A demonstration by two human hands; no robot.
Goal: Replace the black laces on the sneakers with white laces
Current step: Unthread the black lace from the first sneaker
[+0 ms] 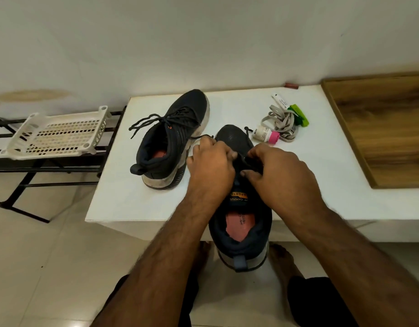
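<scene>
Two dark sneakers stand on a white table [137, 204]. The near sneaker [239, 234] hangs its heel over the table's front edge, its pink insole showing. My left hand [209, 165] and my right hand [278, 171] are both over its lacing area, fingers curled and pinching its black lace [247, 131], whose ends stick out past the hands toward the toe. The far sneaker [173, 140] lies left of it, its black laces tied in a bow. The pale white laces [280, 123] lie bundled at the back right of the table.
Beside the white laces lie a small bottle with a pink cap [266, 134], a green object [299, 115] and a white tube [280, 101]. A wooden surface [380, 128] borders the table on the right. A white plastic basket [55, 135] sits on a black rack at left.
</scene>
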